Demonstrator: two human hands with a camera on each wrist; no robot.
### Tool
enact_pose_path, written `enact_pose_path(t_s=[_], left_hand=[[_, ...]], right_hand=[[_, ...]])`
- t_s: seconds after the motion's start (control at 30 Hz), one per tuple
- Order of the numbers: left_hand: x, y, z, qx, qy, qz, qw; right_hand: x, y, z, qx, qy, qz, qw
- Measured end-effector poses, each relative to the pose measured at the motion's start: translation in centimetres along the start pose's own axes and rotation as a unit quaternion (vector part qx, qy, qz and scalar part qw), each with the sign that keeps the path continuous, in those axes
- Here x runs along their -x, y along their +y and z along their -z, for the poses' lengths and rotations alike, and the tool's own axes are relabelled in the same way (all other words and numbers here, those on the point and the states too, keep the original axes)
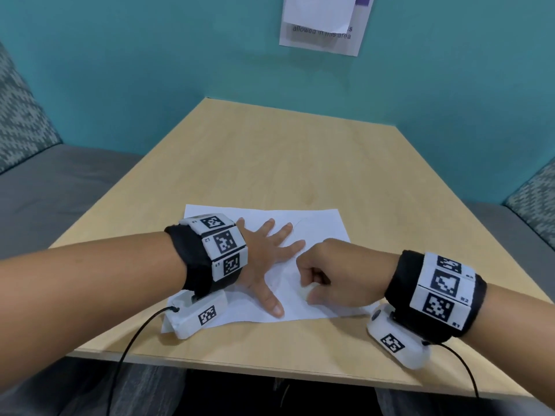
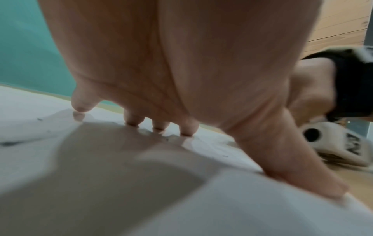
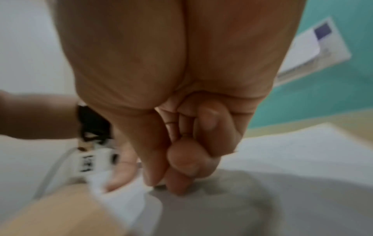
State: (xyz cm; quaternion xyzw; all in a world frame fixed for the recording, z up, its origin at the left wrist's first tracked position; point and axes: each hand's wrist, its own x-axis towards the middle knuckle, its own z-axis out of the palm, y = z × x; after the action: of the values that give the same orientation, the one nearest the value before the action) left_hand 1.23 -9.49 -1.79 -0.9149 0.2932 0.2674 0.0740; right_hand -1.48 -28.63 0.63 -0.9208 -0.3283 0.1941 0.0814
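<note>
Spread flat, the left hand [image 1: 261, 259] pins the white sheet [image 1: 318, 223] at the near end of the table [image 1: 270, 151], while the right hand [image 1: 333, 271] pinches a small white piece [image 1: 309, 291], probably an eraser, down on the paper. From the left wrist, fingertips [image 2: 133, 121] press among grey specks; that weight should steady the paper during rubbing. From the right wrist, thumb and forefinger grip low, so short, light strokes away from the pinning hand look safest against buckling.
</note>
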Motion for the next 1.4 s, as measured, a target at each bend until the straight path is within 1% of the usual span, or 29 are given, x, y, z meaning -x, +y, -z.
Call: enact_pose_path(t_s=[0.07, 0.2, 0.27, 0.4, 0.47, 0.53, 0.57, 0.63, 0.73, 0.8, 0.97, 1.13, 1.17, 1.27, 1.3, 1.4], left_hand=[[0.0, -0.1, 0.0, 0.003, 0.005, -0.007, 1.000], [0.4, -0.3, 0.2, 0.007, 0.000, -0.014, 1.000], [1.0, -0.3, 0.4, 0.004, -0.017, -0.024, 1.000], [2.8, -0.3, 0.4, -0.009, -0.057, -0.038, 0.998], [3.9, -0.4, 0.3, -0.012, -0.070, -0.038, 0.997], [4.8, -0.4, 0.4, -0.006, -0.069, -0.033, 0.997], [5.0, -0.4, 0.5, -0.002, -0.059, -0.029, 0.998], [4.8, -0.5, 0.9, 0.002, -0.019, -0.023, 1.000], [3.0, -0.5, 1.9, 0.006, 0.044, 0.003, 0.999], [1.7, -0.4, 2.3, 0.006, 0.064, 0.013, 0.998], [-0.4, -0.8, 1.2, 0.001, 0.066, 0.016, 0.998], [-0.9, -1.3, 0.3, -0.011, 0.064, 0.030, 0.997], [-0.9, -1.4, 0.2, -0.013, 0.059, 0.037, 0.998], [-1.3, -1.6, -0.2, -0.018, 0.048, 0.049, 0.997], [-1.3, -1.6, -0.2, -0.018, 0.048, 0.053, 0.997], [-1.3, -1.6, -0.2, -0.011, 0.048, 0.053, 0.997]], right_hand=[[0.4, -0.9, -0.7, -0.017, -0.017, 0.019, 1.000], [0.7, -0.5, 0.1, -0.030, 0.004, 0.006, 1.000], [1.0, 0.2, 0.8, -0.031, 0.036, 0.000, 0.999], [1.7, 2.5, 2.4, -0.042, 0.130, -0.037, 0.990], [1.7, 3.6, 2.6, -0.044, 0.156, -0.056, 0.985], [1.1, 4.2, 2.5, -0.041, 0.163, -0.066, 0.983], [0.6, 4.3, 2.3, -0.038, 0.162, -0.070, 0.984], [-0.6, 4.2, 2.3, -0.034, 0.153, -0.077, 0.985], [-2.7, 3.5, 2.4, -0.023, 0.133, -0.076, 0.988], [-3.9, 3.0, 2.5, -0.009, 0.123, -0.071, 0.990], [-5.2, 2.7, 2.9, 0.007, 0.088, -0.089, 0.992], [-4.8, 0.5, 1.3, -0.008, 0.045, -0.024, 0.999], [-4.9, 0.5, 1.4, -0.001, 0.045, -0.028, 0.999], [-5.4, 1.6, 2.6, 0.015, 0.073, -0.072, 0.995], [-5.5, 1.5, 2.6, 0.015, 0.075, -0.072, 0.994], [-5.2, 0.0, 1.5, 0.006, 0.041, -0.021, 0.999]])
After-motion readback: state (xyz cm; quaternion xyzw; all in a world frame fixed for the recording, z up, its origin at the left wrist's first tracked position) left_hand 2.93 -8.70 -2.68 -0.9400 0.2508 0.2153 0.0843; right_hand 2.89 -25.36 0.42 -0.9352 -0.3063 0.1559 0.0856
